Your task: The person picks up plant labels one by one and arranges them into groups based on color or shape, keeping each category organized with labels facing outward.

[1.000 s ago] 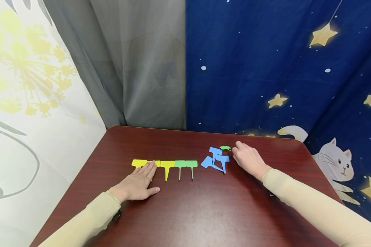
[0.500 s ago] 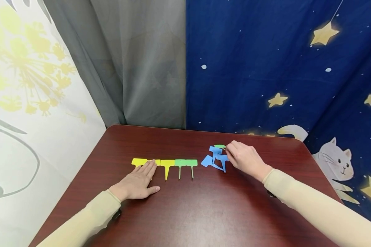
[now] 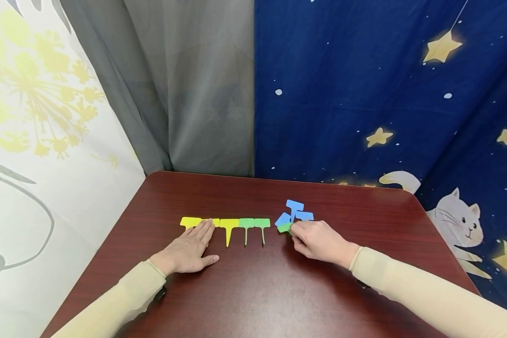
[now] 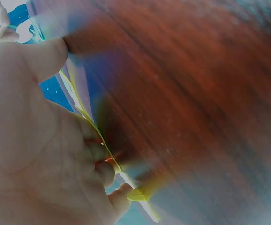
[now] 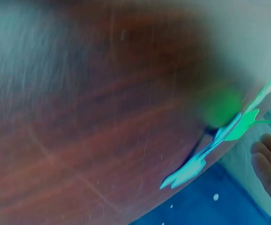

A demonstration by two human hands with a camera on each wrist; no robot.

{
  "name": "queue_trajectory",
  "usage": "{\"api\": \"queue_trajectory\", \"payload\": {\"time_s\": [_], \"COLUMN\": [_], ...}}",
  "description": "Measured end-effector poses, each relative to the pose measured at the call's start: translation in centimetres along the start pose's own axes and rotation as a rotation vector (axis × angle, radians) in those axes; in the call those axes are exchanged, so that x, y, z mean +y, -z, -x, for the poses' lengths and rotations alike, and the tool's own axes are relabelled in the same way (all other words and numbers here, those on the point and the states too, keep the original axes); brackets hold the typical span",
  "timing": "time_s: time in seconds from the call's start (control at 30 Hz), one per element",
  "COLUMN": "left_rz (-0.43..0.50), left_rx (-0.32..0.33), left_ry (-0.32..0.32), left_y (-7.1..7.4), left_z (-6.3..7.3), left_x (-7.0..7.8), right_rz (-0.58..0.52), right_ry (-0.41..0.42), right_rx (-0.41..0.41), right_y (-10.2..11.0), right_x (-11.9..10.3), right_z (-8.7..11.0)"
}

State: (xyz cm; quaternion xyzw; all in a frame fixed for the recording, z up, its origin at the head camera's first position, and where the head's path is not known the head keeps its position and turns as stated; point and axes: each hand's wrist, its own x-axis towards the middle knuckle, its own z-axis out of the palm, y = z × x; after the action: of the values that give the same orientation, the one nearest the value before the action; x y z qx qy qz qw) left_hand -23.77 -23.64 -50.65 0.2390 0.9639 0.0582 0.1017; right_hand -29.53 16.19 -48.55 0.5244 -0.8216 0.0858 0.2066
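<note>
T-shaped plastic plant labels lie in a row on the table, yellow ones (image 3: 229,224) at the left and two green ones (image 3: 246,223) at the right, stems toward me. My left hand (image 3: 186,251) rests flat on the row's left part, fingers straight over the yellow labels and partly hiding them. My right hand (image 3: 323,241) pinches another green plant label (image 3: 284,228) by its stem, head pointing left, just right of the row. It overlaps a small pile of blue plant labels (image 3: 295,205). In the right wrist view the held label's green head (image 5: 243,125) shows beside the blue ones.
The dark red-brown wooden table (image 3: 270,291) has its far edge against a grey curtain (image 3: 207,94) and a blue star-patterned curtain (image 3: 342,94). A pale wall hanging (image 3: 46,188) stands at the left.
My right hand has carried the green plant label left and toward me, from behind the blue pile to its near side. My left hand has stayed in place.
</note>
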Motion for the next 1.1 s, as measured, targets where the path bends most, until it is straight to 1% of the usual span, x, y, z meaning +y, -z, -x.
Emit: {"api": "queue_trajectory", "payload": {"time_s": [0.2, 0.3, 0.43, 0.5, 0.57, 0.77, 0.97, 1.1], "left_rz": [-0.008, -0.002, 0.005, 0.009, -0.005, -0.003, -0.003, -0.004], "left_rx": [-0.001, 0.006, 0.01, 0.009, 0.004, 0.001, 0.004, 0.008], "left_ry": [0.002, -0.008, -0.016, -0.013, -0.001, 0.008, 0.005, 0.002], "left_y": [-0.2, -0.2, -0.3, -0.3, -0.2, -0.1, -0.2, -0.3], "left_z": [-0.1, -0.1, -0.1, -0.1, -0.1, -0.1, -0.1, -0.1], "left_x": [-0.1, -0.1, -0.2, -0.1, -0.1, -0.1, -0.1, -0.1], "right_rz": [-0.056, -0.075, -0.101, -0.112, -0.121, -0.137, -0.106, -0.105], "right_ry": [-0.008, -0.019, -0.018, -0.013, -0.011, -0.021, -0.027, -0.041], "right_rx": [-0.044, -0.054, -0.056, -0.057, -0.06, -0.061, -0.045, -0.052], "right_y": [-1.1, -1.5, -1.8, -1.9, -2.0, -2.7, -3.5, -3.7], "right_x": [-0.9, -1.1, -1.6, -1.8, -1.8, -1.5, -1.0, -0.7], "right_z": [0.4, 0.5, 0.6, 0.6, 0.6, 0.4, -0.1, -0.3]}}
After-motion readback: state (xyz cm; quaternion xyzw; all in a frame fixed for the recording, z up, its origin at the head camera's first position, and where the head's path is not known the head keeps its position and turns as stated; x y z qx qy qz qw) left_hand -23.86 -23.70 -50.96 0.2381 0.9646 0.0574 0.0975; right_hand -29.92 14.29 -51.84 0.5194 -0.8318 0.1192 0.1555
